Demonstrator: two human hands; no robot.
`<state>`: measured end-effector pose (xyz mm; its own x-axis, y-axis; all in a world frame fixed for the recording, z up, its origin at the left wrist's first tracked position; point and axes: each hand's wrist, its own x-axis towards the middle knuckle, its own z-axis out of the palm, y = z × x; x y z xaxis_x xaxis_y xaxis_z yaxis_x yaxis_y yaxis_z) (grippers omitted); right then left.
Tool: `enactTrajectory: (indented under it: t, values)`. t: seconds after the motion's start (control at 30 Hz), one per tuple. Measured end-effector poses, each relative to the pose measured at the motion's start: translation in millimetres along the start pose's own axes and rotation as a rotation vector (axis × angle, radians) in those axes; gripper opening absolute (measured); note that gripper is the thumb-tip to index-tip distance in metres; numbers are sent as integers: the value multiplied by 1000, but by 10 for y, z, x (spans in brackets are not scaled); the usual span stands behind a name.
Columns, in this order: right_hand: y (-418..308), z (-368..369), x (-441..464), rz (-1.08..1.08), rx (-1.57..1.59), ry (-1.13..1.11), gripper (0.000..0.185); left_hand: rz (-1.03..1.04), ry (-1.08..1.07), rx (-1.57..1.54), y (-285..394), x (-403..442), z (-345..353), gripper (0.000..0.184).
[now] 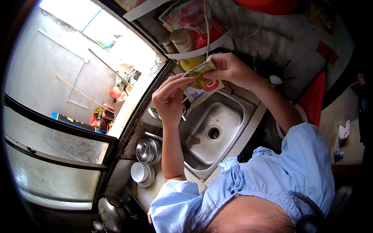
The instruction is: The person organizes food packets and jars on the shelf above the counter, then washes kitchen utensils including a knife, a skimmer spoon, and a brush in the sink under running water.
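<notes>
Above the far end of the sink, a printed yellow and white packet [196, 91] with small text, a square code and a red round mark is held between both hands. My left hand [171, 94] is closed on its left edge, fingers bent over the top. On the opposite side, my right hand [230, 70] pinches the upper corner between thumb and fingers. The packet looks folded or bent along its top. Whether it is sealed cannot be made out. Below the hands lies a steel sink [245, 110] with a round drain [214, 133].
Stacked metal bowls [145, 150] and white bowls [140, 173] stand left of the sink. A shelf [198, 51] behind the hands carries a jar [182, 40] and bags. A wire strainer [248, 23] hangs above. The window [77, 70] is at left, a lidded pot [110, 211] lower left.
</notes>
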<state>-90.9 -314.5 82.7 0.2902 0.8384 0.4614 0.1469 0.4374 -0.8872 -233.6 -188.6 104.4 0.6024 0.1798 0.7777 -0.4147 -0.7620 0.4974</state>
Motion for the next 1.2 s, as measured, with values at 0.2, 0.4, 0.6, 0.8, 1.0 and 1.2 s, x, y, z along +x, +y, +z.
enactTrajectory:
  t: [0.2,0.4,0.6,0.8,1.0,1.2]
  values:
    - [-13,-50,65,-81,-307,148,12,-296,-16,-307,-37,113,44,39]
    - [70,-99,368,-126,460,236,25,-358,-39,-168,63,490,26,21]
    - [16,167,559,-154,927,157,46,-212,145,28,8,863,227,19]
    - [-36,200,749,-226,663,607,30,-176,246,8,-89,882,336,21]
    - [-147,-204,1001,-233,435,487,21,-313,154,-486,-64,944,331,52]
    - [-459,-476,1410,-361,5,509,21,-260,157,-276,-100,815,130,54]
